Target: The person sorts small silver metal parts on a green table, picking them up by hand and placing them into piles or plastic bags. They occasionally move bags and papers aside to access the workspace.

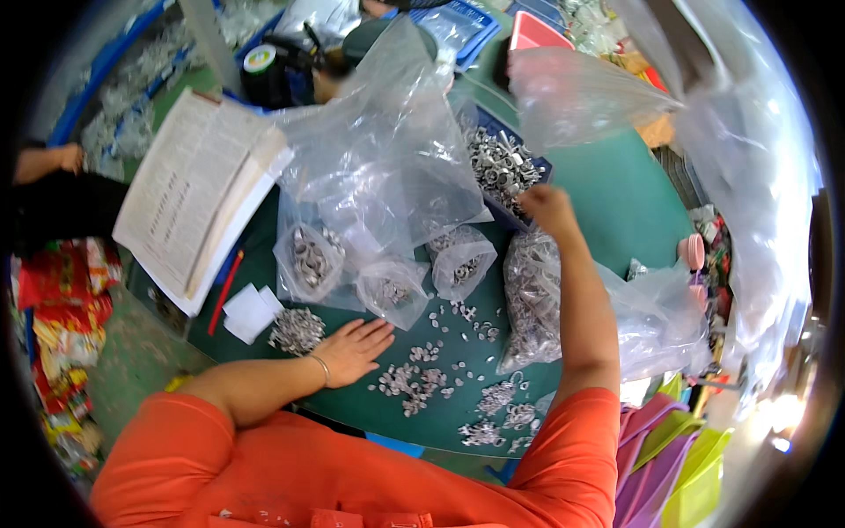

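The right hand (547, 209) is at the edge of the blue box (549, 167). Its fingers are curled in, but the tips are hidden, so I cannot tell if they pinch a bit. The metal bits (502, 167) in the box lie at 10 o'clock from that hand. The left hand (352, 352) lies flat on the green table (607, 198), fingers a little apart, with nothing seen in its grip.

From the left hand, a small heap (297, 331) sits at 10 o'clock, just beside the wrist. Three little bags with bits in them stand open at 11 (310, 264), 1 (392, 290) and 2 o'clock (462, 262). Loose bits (414, 383) are at 4 o'clock, with more piles (495, 398) farther out that way.

I think the work is partway: some bits are bagged, but many lie loose and the box holds lots.
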`<control>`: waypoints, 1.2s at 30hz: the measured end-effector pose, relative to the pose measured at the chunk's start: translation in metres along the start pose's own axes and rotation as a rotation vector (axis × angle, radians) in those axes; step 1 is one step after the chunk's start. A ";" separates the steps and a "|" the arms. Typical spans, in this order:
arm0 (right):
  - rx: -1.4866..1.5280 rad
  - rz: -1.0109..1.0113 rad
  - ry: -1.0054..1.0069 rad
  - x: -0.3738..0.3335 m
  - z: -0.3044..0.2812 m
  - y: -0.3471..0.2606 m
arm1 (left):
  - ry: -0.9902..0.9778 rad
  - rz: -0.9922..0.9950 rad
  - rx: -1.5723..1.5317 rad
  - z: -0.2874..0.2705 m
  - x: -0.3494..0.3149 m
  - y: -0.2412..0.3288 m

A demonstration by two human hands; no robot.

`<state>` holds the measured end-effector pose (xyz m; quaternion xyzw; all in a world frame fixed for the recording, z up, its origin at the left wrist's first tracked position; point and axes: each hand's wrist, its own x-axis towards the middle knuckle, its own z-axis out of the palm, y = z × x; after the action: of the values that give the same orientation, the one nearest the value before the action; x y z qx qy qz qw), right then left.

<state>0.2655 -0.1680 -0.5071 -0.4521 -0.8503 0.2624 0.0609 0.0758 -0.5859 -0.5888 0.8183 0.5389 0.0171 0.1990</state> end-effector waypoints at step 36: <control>-0.422 0.127 0.565 0.150 -0.029 0.087 | 0.092 -0.005 -0.093 0.017 -0.005 -0.001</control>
<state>0.2515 0.0032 -0.5461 -0.5612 -0.8056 -0.0509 0.1827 0.0771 -0.5957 -0.6037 0.8053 0.5481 0.0791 0.2118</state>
